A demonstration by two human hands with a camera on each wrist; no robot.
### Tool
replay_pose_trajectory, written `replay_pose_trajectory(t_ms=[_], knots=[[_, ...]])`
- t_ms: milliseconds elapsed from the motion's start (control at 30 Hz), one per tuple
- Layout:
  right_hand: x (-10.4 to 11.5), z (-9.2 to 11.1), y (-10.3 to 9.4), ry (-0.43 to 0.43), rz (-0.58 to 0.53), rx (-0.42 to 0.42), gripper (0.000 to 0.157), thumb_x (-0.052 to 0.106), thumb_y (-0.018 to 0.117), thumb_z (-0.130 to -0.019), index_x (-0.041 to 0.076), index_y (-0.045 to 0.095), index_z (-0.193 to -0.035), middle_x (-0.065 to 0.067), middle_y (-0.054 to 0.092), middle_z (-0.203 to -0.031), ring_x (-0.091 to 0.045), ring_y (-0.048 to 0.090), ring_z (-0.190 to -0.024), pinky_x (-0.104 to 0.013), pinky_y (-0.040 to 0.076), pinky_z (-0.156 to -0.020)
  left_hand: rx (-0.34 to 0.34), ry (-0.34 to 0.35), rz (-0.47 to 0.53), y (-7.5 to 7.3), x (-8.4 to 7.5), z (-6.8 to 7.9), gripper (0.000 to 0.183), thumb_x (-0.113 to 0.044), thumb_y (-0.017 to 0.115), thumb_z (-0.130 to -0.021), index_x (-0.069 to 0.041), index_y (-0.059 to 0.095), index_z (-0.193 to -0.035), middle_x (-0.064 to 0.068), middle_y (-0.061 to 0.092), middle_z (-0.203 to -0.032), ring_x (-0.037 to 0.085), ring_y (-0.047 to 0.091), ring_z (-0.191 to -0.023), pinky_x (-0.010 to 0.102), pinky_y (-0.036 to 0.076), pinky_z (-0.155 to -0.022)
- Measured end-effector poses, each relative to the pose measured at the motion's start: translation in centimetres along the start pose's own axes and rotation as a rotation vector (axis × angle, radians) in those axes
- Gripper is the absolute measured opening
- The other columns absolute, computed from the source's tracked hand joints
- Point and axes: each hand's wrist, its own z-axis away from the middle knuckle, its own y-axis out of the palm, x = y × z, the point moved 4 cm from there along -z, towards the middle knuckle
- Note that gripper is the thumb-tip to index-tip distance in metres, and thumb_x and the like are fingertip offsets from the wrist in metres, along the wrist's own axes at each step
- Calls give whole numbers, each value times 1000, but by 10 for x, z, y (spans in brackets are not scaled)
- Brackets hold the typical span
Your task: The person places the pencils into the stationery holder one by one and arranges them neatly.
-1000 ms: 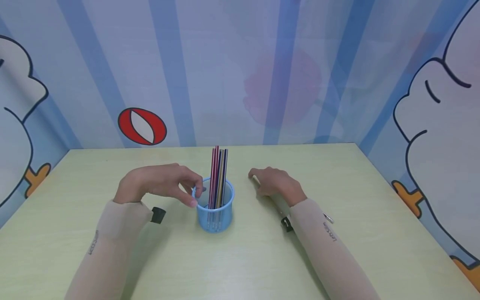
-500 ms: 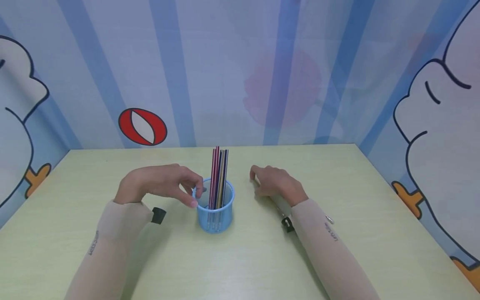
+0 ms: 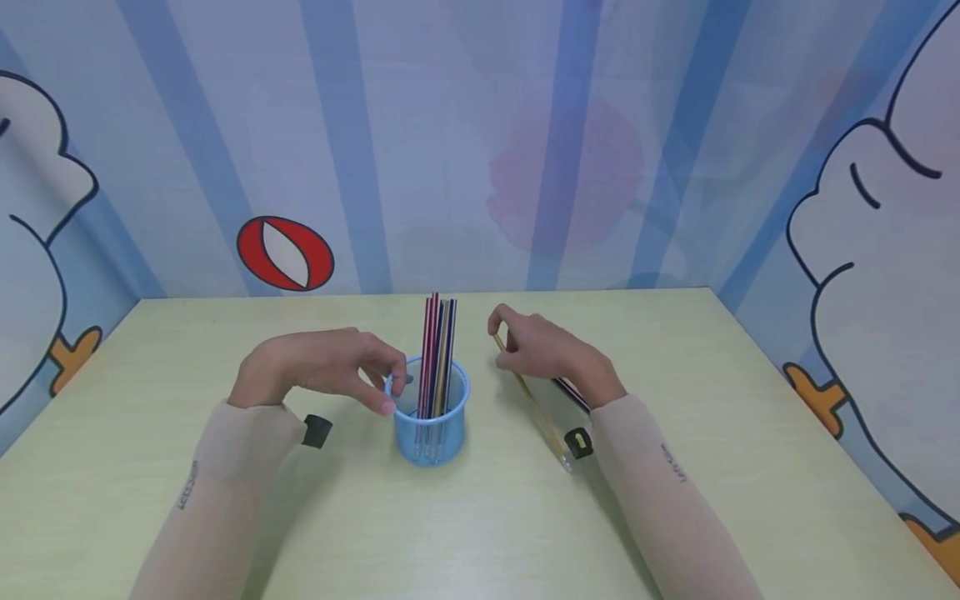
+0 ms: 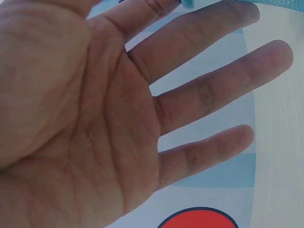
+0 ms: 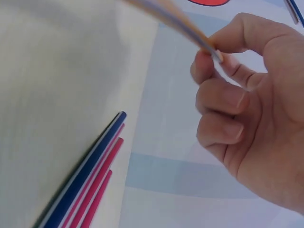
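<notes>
At the light blue cup [image 3: 429,437], my left hand [image 3: 330,367] pinches the near-left rim between thumb and index finger. Its other fingers [image 4: 223,92] spread out fairly straight in the left wrist view. Several slim sticks [image 3: 435,358], dark red, navy and gold, stand upright in the cup. To the right, my right hand [image 3: 543,346] pinches the far end of a thin yellow pencil-like stick [image 3: 534,404] between thumb and index finger. That stick slants toward me and has a clear or silvery near end. The other right fingers curl loosely in the right wrist view.
Several navy and pink sticks [image 5: 90,180] lie side by side on the pale table [image 3: 480,533], partly under my right wrist. A blue striped backdrop [image 3: 442,150] with cartoon prints rises behind the table and along both sides.
My right hand has pinched the yellow stick and raised its far end, moving slightly up and away; the stick's near end has swung into sight. My left hand and the cup stay put.
</notes>
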Motion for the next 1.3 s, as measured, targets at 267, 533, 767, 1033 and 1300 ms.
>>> replay_pose_trajectory(t_ms=[267,533,767,1033,1300], knots=[[8,4,-11,-93,-75,-69,33,12,57,-94,13,42,-123,-7,65,-92,-19,53,-66,-35,46,-67,-3,25,0,0,1,-1,20,-32,76,-89,-19,66,-99,-2,67,-116,21,63,-112,48,50,-95],[14,10,-25,-132,-158,-186,35,9,57,-92,18,44,-123,-5,64,-89,-19,51,-62,-35,45,-63,4,18,-1,0,1,-1,21,-33,76,-89,-19,65,-100,-1,66,-120,21,62,-113,50,49,-96],[20,15,-34,-164,-163,-248,36,8,60,-94,19,48,-126,-3,66,-93,-20,57,-69,-35,48,-63,6,9,0,0,1,0,21,-32,76,-90,-18,65,-100,1,66,-120,22,62,-113,49,50,-95],[26,18,-36,-180,-174,-255,36,12,61,-97,20,49,-130,-6,68,-98,-19,56,-63,-34,48,-60,1,9,-8,1,1,-1,19,-32,76,-90,-19,65,-99,0,67,-119,22,63,-112,49,50,-95],[35,22,-39,-209,-164,-273,36,12,62,-98,20,51,-130,-2,67,-97,-18,52,-59,-34,46,-59,5,6,-10,0,1,-1,24,-33,76,-89,-16,66,-102,1,66,-121,22,62,-113,50,49,-95]])
